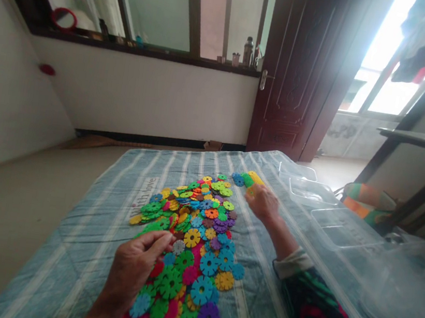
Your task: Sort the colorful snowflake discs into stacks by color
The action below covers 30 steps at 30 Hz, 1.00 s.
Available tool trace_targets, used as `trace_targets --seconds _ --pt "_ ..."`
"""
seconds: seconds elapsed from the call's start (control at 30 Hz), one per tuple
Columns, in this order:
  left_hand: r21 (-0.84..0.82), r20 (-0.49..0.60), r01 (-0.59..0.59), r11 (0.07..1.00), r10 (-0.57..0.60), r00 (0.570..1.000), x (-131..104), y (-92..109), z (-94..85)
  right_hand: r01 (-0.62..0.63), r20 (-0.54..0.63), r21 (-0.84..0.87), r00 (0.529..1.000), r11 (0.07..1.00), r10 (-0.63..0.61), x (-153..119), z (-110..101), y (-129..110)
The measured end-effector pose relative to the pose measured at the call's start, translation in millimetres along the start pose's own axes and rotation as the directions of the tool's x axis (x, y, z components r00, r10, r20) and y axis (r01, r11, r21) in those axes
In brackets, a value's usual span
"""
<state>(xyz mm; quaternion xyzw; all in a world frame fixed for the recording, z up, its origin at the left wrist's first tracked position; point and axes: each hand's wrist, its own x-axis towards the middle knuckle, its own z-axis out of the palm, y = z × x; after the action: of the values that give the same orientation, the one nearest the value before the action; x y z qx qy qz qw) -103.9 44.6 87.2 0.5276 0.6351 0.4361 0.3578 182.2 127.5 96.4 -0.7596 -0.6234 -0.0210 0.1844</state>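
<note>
A wide heap of colourful notched plastic discs [192, 237] covers the middle of the bed. Over the near left part of the heap is my left hand [136, 261], thumb and forefinger pinched together; what they hold, if anything, I cannot make out. My right hand [263, 203] reaches past the heap's far right side, its fingers closed on a yellow disc [252, 189] that is mostly covered. Just beyond those fingers, discs lie sorted by colour: a blue group [238, 179], a green group [247, 180] and a yellow row [256, 177].
Clear plastic boxes [312, 192] and lids lie along the bed's right side. The bed has a blue striped sheet [85, 236]. To the right stands a dark table [418, 140]. Beyond the bed are a brown door [294, 70] and a low wall [158, 94] with a ledge.
</note>
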Motion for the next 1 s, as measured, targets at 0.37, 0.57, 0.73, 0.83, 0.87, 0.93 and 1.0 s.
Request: trace_targets --seconds 0.37,0.57,0.73,0.83,0.87,0.93,1.0 --pt "0.034 0.019 0.01 0.999 -0.011 1.0 1 -4 1.8 -0.272 0.043 -0.019 0.961 0.962 0.273 20 38 74" --pt "0.044 0.038 0.033 0.999 -0.034 0.999 0 -6 2.3 -0.264 0.054 -0.042 0.962 0.963 0.266 21 42 77" --pt "0.059 0.04 0.032 0.998 -0.034 0.999 -2 -7 3.5 -0.255 0.044 -0.074 0.965 0.964 0.259 23 46 78" --pt "0.062 0.048 0.042 0.997 -0.045 0.998 -2 -6 4.1 -0.246 0.036 -0.08 0.968 0.966 0.25 24 48 78" --pt "0.065 0.05 0.044 0.997 -0.047 0.998 -2 -6 4.2 -0.246 0.034 -0.078 0.968 0.966 0.249 24 48 78" --pt "0.075 0.052 0.04 0.996 -0.044 0.998 -2 -6 4.5 -0.249 0.028 -0.072 0.967 0.966 0.251 25 49 78" --pt "0.08 0.052 0.039 0.996 -0.043 0.998 -2 -6 4.9 -0.254 0.027 -0.069 0.966 0.965 0.257 25 50 77"
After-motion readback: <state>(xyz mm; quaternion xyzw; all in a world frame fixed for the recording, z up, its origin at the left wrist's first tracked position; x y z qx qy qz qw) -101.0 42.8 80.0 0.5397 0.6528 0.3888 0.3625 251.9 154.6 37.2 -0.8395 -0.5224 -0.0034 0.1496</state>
